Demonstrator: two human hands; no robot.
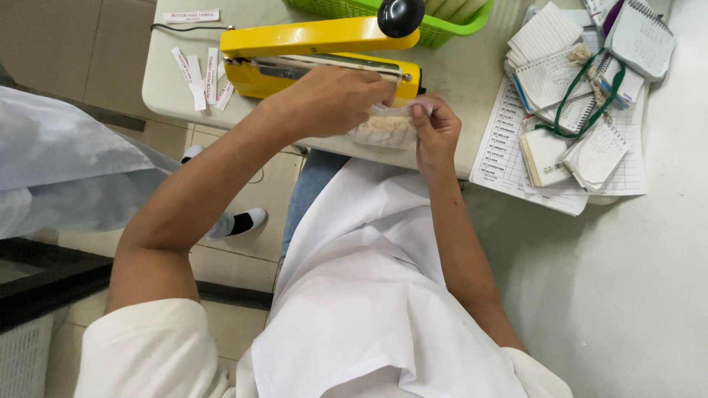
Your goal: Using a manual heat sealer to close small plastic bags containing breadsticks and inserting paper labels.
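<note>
A pale, smooth table (472, 88) with rounded corners fills the upper part of the view, standing over a floor of large beige tiles (66, 44) with thin grout lines. On it sits the landmark: a yellow heat sealer (317, 55), a long, glossy metal box with a hinged arm raised above its base and a round black knob (400, 16) at the near end of that arm. Behind the sealer is the rim of a bright green plastic basket (442, 29) with a perforated wall. Left of the sealer lie several narrow white paper strips (199, 77), flat and slightly fanned. Well to the right of the sealer sits a loose heap of small spiral notepads (568, 96), their lined pages curling, with a green cord (590, 96) looped through them, all on top of printed paper sheets (501, 155).

Just in front of the sealer's right end, at the table edge, is a small clear plastic bag (385, 127), crinkled and soft, packed with pale, lumpy pieces. The left hand (328, 99) covers its upper left part, fingers curled down over it and closed on the film. The right hand (435, 129) pinches the bag's right edge between thumb and fingertips. Both bare forearms reach from short cream sleeves over a white apron (369, 295) of smooth cloth. To the left of the sealer, below the table, someone else's light blue garment (66, 169) and a white shoe (247, 220) show.
</note>
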